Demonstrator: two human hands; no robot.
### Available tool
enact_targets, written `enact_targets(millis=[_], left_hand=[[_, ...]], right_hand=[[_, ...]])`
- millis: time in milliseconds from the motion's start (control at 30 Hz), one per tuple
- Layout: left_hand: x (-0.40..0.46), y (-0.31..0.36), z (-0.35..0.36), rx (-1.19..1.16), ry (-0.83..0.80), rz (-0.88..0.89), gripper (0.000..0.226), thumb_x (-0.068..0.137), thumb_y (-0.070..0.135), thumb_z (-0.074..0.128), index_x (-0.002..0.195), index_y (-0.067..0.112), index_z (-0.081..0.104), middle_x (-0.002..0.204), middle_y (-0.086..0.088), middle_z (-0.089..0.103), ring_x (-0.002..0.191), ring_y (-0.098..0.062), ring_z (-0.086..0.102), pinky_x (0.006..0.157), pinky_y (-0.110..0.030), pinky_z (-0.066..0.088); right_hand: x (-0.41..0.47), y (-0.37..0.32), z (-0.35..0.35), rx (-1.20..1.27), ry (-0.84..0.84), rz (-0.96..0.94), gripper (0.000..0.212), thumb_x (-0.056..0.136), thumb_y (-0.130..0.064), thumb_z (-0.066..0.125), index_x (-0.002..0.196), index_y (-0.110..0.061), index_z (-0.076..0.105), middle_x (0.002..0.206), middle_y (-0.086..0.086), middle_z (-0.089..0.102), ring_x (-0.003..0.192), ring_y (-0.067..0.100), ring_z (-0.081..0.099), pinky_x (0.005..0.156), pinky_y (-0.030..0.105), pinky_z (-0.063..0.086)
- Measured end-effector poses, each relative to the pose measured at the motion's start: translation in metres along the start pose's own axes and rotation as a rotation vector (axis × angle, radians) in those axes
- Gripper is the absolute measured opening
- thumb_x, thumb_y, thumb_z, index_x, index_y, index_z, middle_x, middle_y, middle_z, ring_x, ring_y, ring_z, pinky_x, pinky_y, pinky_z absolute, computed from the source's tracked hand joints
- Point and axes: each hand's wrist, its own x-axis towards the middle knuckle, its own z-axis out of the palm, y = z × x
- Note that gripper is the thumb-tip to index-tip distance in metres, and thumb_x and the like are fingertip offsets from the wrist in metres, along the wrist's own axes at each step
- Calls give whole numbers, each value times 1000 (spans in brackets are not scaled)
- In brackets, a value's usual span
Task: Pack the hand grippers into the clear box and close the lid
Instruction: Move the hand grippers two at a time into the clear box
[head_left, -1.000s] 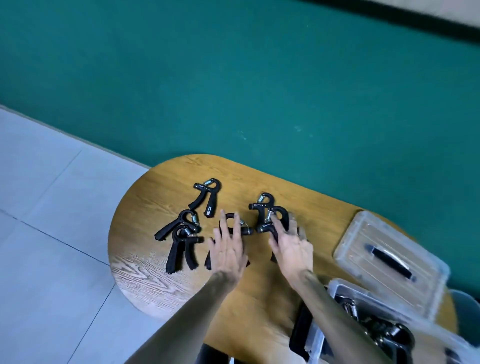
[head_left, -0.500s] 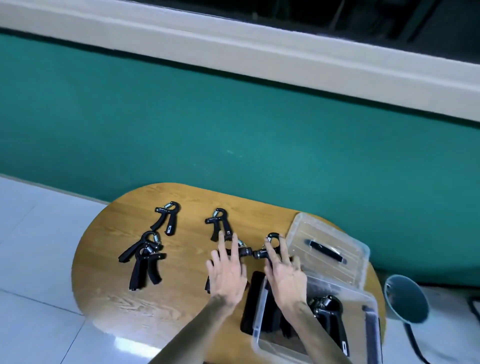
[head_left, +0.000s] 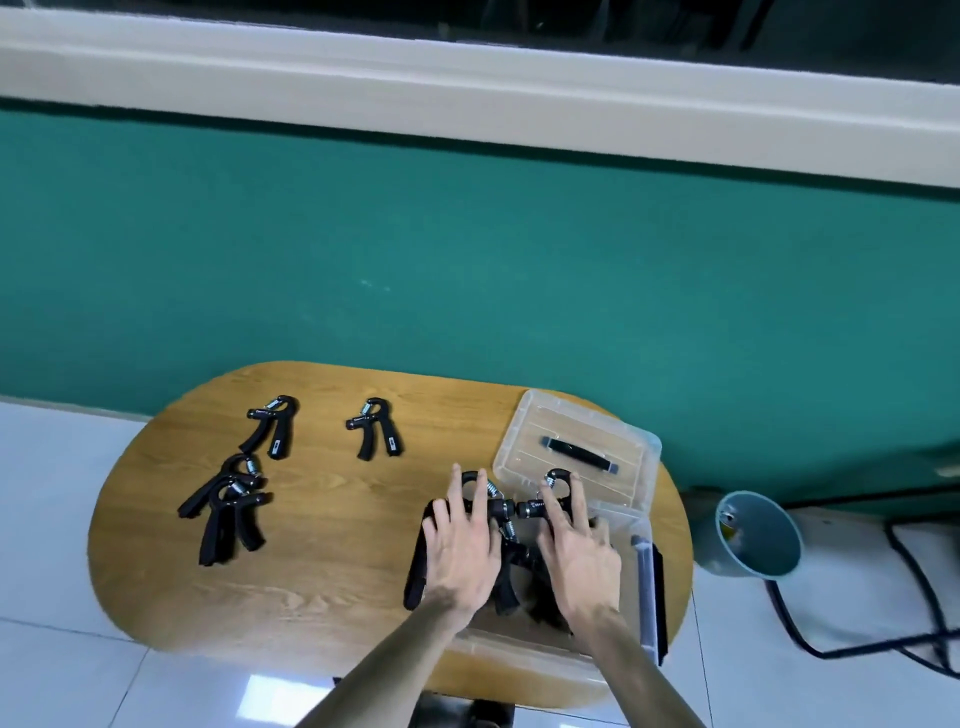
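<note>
Out on the left of the wooden table (head_left: 332, 561), the stacked pair of grippers (head_left: 224, 506) lay just where it had been a second earlier, and so did the lone gripper (head_left: 271, 425) behind it and the middle gripper (head_left: 375, 428): four untouched, four left to pack by my count.

The action was to the right. Both hands had swept their loads off the bare tabletop and over to the clear box (head_left: 524, 656). The left hand (head_left: 460, 545) lay fingers spread and fairly straight across its gripper (head_left: 480, 499), pressing more than clutching. The right hand (head_left: 579, 551) did the same on its gripper (head_left: 557, 491), and the two knobs met nose to nose between them. Whether those grippers were already resting inside the box or still over its rim, I couldn't tell; dark shapes beneath the palms suggested others already in. The lid (head_left: 574, 449) lay off, just behind the box, black handle up, so closing was still ahead.

As for writing: small pale labels showed on two handles, far too tiny to read.
</note>
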Motion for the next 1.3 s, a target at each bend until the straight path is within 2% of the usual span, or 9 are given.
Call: enact_targets(millis=[100,200,400,467,600,700,833,1033,1300], left_hand=[[-8,15,10,13,-66,34,72,106,37,39,164,25,-2,171,-13,-3,134,-31,37,108,-45,37],[-16,24,22,26,-102,60,72,106,37,36,162,28,-10,171,-10,-6,132,-27,36,109,-42,33],[-20,33,51,31,-155,88,72,106,36,35,163,29,-8,171,-8,-10,126,-24,36,104,-41,36],[-17,33,61,28,-167,91,72,106,36,36,163,29,-6,171,-8,-10,125,-24,37,104,-42,36],[-10,31,81,56,-169,75,69,106,35,36,164,28,0,171,-11,-3,121,-26,39,99,-41,37],[-1,26,92,71,-175,41,68,105,34,38,164,27,3,171,-11,0,119,-27,40,98,-42,38],[12,22,104,70,-185,-1,68,105,35,39,164,27,5,170,-13,3,122,-29,41,99,-44,39],[17,20,119,47,-198,-47,64,105,33,41,163,23,14,170,-11,5,122,-28,40,98,-44,40],[20,13,130,27,-202,-43,66,103,27,47,162,23,17,170,-10,6,123,-28,43,100,-47,42]], right_hand=[[-11,20,8,41,-26,29,57,91,-37,67,145,-37,48,159,6,37,93,43,63,42,38,53],[-19,38,22,70,-12,38,57,87,-35,72,141,-36,53,156,5,42,87,42,63,37,35,51],[-25,59,48,34,-94,70,53,103,-46,38,154,-45,22,167,-2,16,117,41,57,58,40,60],[-22,63,58,46,-105,95,53,103,-46,38,154,-45,24,166,-1,18,123,42,55,59,42,61],[-16,71,80,52,-112,105,49,100,-43,43,149,-42,38,163,0,29,118,45,59,47,43,59],[-13,72,90,55,-129,93,52,100,-44,44,151,-43,34,165,-2,24,125,46,52,52,47,60],[-7,75,101,58,-131,89,51,103,-42,39,153,-43,25,167,0,16,111,39,57,54,43,58],[-3,79,114,44,-150,100,49,103,-39,42,151,-40,29,165,3,23,104,40,59,55,45,59],[-2,80,125,38,-160,89,53,105,-35,40,154,-40,19,169,2,1,103,33,54,56,38,53]])
